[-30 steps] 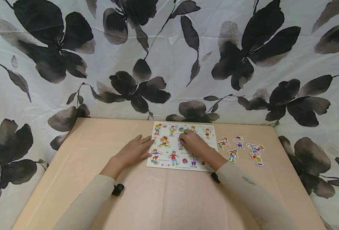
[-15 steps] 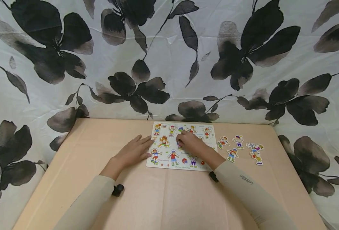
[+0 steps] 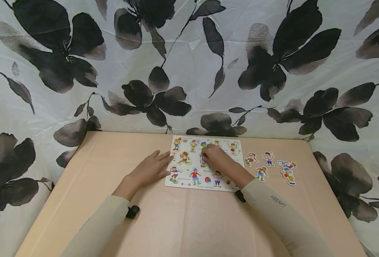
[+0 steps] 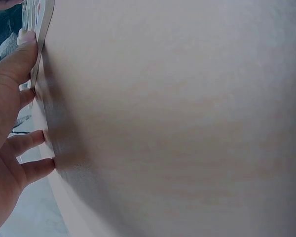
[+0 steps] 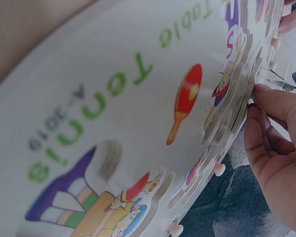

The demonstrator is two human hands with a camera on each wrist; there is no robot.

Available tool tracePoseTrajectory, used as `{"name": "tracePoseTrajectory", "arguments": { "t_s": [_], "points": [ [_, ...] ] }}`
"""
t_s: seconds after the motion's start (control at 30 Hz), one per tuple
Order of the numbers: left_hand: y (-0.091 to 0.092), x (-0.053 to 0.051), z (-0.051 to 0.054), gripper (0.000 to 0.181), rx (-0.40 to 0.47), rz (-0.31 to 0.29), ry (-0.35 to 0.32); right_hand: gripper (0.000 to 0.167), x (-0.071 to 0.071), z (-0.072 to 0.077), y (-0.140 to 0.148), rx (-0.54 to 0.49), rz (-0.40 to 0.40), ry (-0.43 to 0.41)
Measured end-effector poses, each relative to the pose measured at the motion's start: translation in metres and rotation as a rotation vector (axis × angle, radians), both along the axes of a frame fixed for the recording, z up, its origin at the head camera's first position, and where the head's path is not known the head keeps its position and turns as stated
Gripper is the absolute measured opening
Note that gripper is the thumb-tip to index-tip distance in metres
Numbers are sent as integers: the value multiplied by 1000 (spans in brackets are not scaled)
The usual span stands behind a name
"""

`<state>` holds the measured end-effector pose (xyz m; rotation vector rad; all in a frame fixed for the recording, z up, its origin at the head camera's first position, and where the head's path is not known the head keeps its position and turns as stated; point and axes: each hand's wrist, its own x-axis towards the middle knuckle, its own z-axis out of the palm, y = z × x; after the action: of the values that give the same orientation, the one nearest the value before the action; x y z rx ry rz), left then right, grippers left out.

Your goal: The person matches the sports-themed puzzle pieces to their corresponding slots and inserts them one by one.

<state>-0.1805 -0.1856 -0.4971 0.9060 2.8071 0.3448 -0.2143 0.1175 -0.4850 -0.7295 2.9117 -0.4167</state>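
Observation:
A white knobbed puzzle board (image 3: 183,170) printed with sports figures lies at the far middle of the table. My left hand (image 3: 150,167) rests at its left edge, fingers spread; in the left wrist view the thumb (image 4: 19,61) touches the edge while two fingertips touch the table. Over the board's middle, my right hand (image 3: 217,159) pinches a puzzle piece (image 3: 203,163), a small figure largely covered by the fingers. Thumb and forefinger meet there in the right wrist view, hiding its knob. Other figure pieces sit in the board, their pale knobs (image 5: 219,169) sticking up.
Several loose figure pieces lie right of the board, among them a purple-capped one (image 3: 268,159) and one low in the group (image 3: 261,174). Two pieces (image 3: 287,172) at far right touch or overlap. A floral cloth (image 3: 202,71) hangs behind the table (image 3: 176,221).
My right hand shifts slightly left, then back right, staying over the same spot on the board. The left hand keeps its place. The view itself drifts a little.

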Motion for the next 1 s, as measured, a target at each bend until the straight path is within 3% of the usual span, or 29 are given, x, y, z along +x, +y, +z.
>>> {"name": "tracePoseTrajectory", "arguments": {
  "t_s": [0.23,0.6,0.77,1.0],
  "points": [
    [-2,1,1,68,1,-7,3,10,3,-1,-3,7,12,-75],
    [-4,2,-1,68,-8,-19,8,9,9,1,-6,-11,-3,-113],
    [-4,2,-3,68,-3,-25,17,17,9,2,1,1,27,-84],
    [-3,2,-1,68,-13,-22,13,19,12,18,36,-61,26,-5]
  ]
}}
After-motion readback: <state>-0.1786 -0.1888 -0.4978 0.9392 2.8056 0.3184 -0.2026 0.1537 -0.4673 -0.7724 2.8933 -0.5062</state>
